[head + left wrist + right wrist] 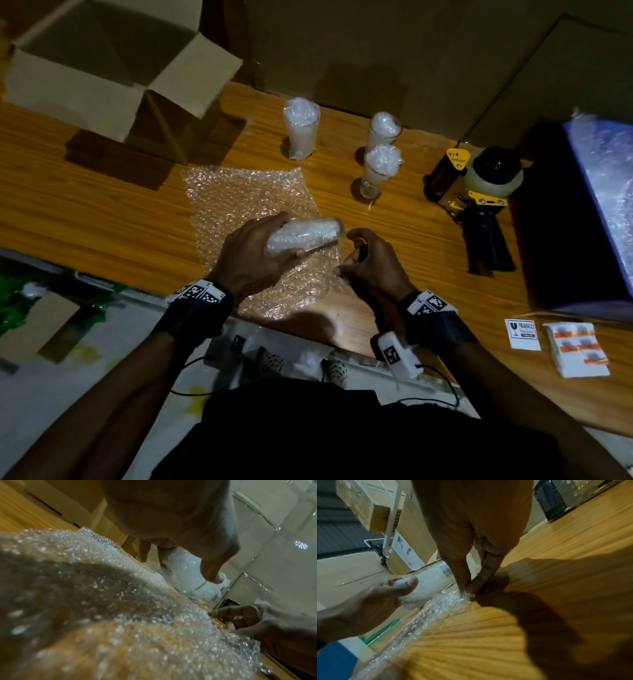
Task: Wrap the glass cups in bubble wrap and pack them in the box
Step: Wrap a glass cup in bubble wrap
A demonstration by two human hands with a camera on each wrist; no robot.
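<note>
Left hand (255, 251) grips a stuffed glass cup (305, 234) lying sideways over the bubble wrap sheet (246, 202); its fingers are hidden under the cup. Right hand (371, 265) pinches the sheet's 3 o'clock edge between thumb and forefinger. Three stuffed cups (380, 171) stand at 12 to 1 o'clock. Open box (102, 72) at 10 o'clock, partly cut off. Bare table (85, 212) lies at 9 o'clock.

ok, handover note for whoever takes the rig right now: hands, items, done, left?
Left hand: grips a stuffed glass cup, lying sideways over the bubble wrap sheet.
Right hand: pinches the sheet's right edge.
Three more stuffed cups stand behind the sheet; box open at far left, no wrapped cup visible in it.
Done: cups stuffed.
Left: roll this cup, wrap the other three, pack.
</note>
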